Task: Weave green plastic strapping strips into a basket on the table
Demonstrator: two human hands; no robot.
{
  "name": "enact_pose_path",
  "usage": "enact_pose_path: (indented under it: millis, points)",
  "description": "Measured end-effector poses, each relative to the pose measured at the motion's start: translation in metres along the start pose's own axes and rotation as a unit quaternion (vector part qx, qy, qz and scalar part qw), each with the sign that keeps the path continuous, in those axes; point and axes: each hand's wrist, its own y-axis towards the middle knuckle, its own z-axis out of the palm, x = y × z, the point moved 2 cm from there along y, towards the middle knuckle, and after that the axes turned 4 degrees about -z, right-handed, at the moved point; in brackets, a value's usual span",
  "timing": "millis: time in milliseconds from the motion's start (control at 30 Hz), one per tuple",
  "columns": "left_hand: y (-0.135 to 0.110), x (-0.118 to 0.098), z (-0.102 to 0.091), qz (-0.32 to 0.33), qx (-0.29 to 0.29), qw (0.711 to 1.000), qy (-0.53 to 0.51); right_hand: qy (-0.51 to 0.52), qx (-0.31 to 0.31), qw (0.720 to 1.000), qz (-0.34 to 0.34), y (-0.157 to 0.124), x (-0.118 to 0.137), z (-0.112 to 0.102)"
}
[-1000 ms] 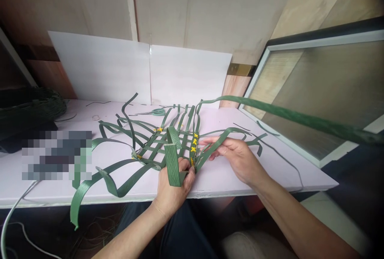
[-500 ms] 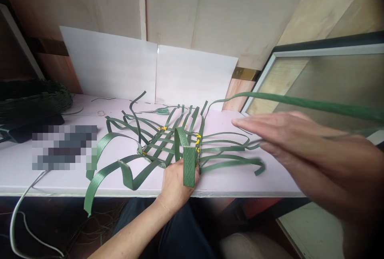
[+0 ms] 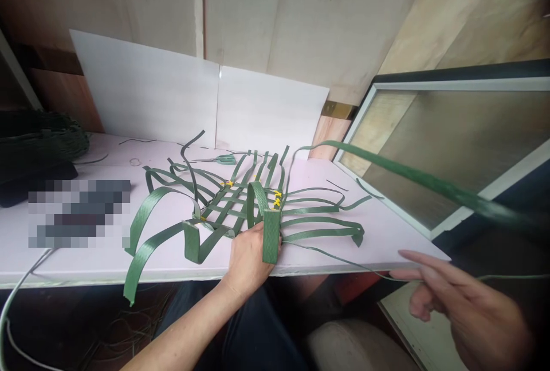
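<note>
Green strap mat (image 3: 240, 204), no writing legible.

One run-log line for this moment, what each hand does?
left hand: pins woven green plastic strap mat on pale table | right hand: off table edge, holding nothing visible

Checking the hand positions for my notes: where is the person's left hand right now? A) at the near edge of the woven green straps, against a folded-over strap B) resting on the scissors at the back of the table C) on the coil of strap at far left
A: the left hand sits at the table's near edge against the folded strap of the woven green straps.
</note>
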Motion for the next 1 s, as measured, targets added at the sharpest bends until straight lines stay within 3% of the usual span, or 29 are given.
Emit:
enact_pose_path:
  millis: [67, 100, 133, 200, 267, 333, 467, 633, 700, 767, 867, 1000]
  points:
    - [0.0, 0.001, 0.001, 0.001, 0.008, 1.0, 0.003, -0.035, 0.094, 0.991, 0.091, 0.004, -0.028, 0.008]
    - [0.0, 0.001, 0.001, -0.001, 0.011, 1.0, 0.005, -0.091, 0.131, 0.983, 0.095, 0.005, -0.036, 0.013]
    - [0.0, 0.001, 0.001, -0.005, 0.015, 1.0, 0.008, -0.171, 0.146, 0.972, 0.07, 0.007, -0.04, 0.02]
    - [0.0, 0.001, 0.0, -0.011, 0.023, 1.0, 0.013, -0.322, 0.133, 0.936, -0.045, 0.008, -0.032, 0.039]
    - [0.0, 0.0, -0.001, -0.014, 0.031, 0.999, 0.019, -0.382, 0.116, 0.901, -0.17, 0.009, -0.009, 0.065]
    - [-0.001, 0.0, -0.001, -0.013, 0.033, 0.999, 0.026, -0.344, 0.122, 0.892, -0.267, 0.014, 0.017, 0.093]
    - [-0.001, 0.001, -0.001, -0.008, 0.028, 0.999, 0.028, -0.205, 0.213, 0.869, -0.396, 0.036, 0.049, 0.142]
    - [0.004, 0.003, -0.004, -0.007, 0.021, 1.0, 0.001, -0.082, 0.244, 0.839, -0.48, 0.055, 0.058, 0.166]
    - [0.007, 0.003, -0.007, 0.014, 0.033, 0.999, -0.001, -0.05, 0.261, 0.829, -0.492, 0.06, 0.062, 0.168]
    - [0.01, 0.004, -0.008, 0.026, 0.048, 0.998, -0.009, -0.018, 0.307, 0.833, -0.46, 0.068, 0.066, 0.171]
    - [0.014, 0.006, -0.009, 0.005, 0.047, 0.999, -0.021, 0.014, 0.358, 0.852, -0.381, 0.081, 0.069, 0.179]
    - [0.017, 0.004, -0.009, -0.039, 0.047, 0.998, -0.027, 0.054, 0.368, 0.87, -0.325, 0.087, 0.06, 0.188]
